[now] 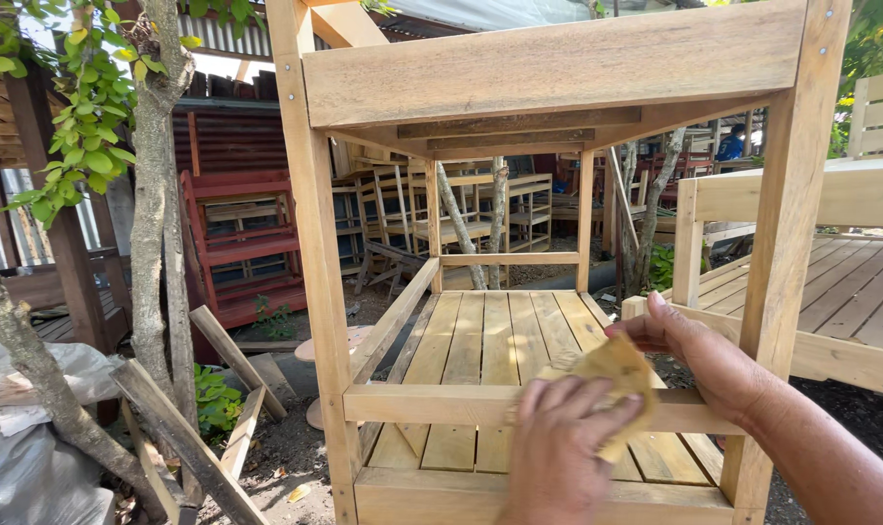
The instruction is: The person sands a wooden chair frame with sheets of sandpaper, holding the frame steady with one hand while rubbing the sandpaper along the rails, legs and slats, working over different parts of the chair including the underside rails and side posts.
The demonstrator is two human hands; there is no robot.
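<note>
Pressing a worn yellow-brown piece of sandpaper [612, 384] against the front rail, two hands work on one pale unfinished wooden frame with a slatted shelf [500, 340]. The left hand [558, 447] lies at about six o'clock of the view, its fingers close together and flat on the sheet. The right hand [699, 355], at about four o'clock, pinches the upper edge of the same sheet between thumb and fingers, just beside the right post of the frame. The sandpaper is blurred, so its exact shape cannot be told; it sits on the horizontal light wooden rail [441, 403] near its right end.

The shelf shows about six slats. At nine o'clock stand two thin grey tree trunks [155, 224] with green leaves, and loose grey planks [184, 437] lean below them at seven o'clock. One red-painted wooden rack [237, 248] stands at ten o'clock. Several more pale wooden frames [461, 209] are stacked at twelve o'clock, seen through the open frame. A broad brown slatted wooden platform [850, 287] lies at three o'clock.
</note>
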